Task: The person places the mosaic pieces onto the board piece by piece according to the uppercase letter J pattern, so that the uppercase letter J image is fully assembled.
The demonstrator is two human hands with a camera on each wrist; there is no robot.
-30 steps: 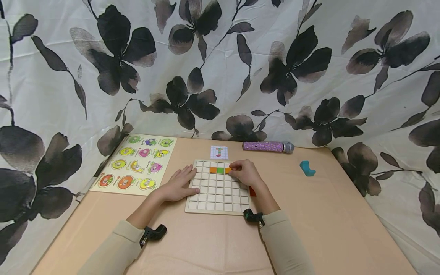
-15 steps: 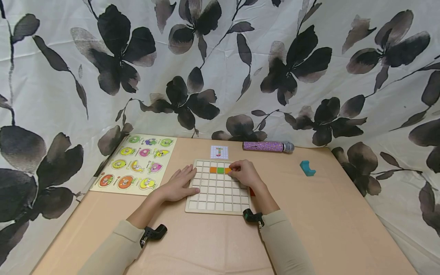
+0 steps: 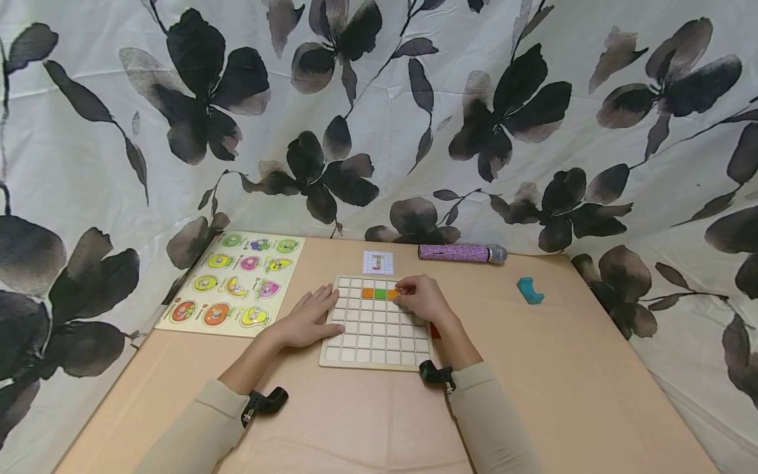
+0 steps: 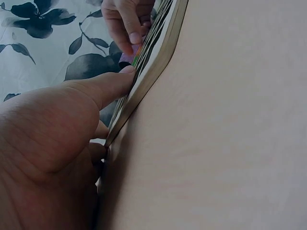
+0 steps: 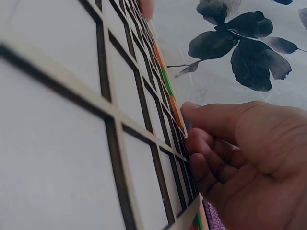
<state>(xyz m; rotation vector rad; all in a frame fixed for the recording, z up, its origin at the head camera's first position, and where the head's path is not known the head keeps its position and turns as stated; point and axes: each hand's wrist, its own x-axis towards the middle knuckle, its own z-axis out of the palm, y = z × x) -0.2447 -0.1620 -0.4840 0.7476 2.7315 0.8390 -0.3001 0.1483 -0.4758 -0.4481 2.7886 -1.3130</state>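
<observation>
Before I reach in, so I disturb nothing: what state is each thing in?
Grid board: flat, mostly unfilled
Left orange tile: on board
Green tile: on board
Right orange tile: seating unclear
Right hand: curled on right orange tile
Left hand: fingers extended, on board edge
Pattern card: flat, face up
Microphone: lying on its side
Fruit sheet: flat, pictures up
Teal piece: lying loose
Red piece: partly hidden

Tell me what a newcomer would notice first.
Likely first is the floral cloth, whose big dark blooms spread behind the table. On the pale grid board, the orange-green-orange row stands out near the far side, the right hand at its right end. Beyond the board, a glittery purple microphone lies near the table's far edge.
</observation>
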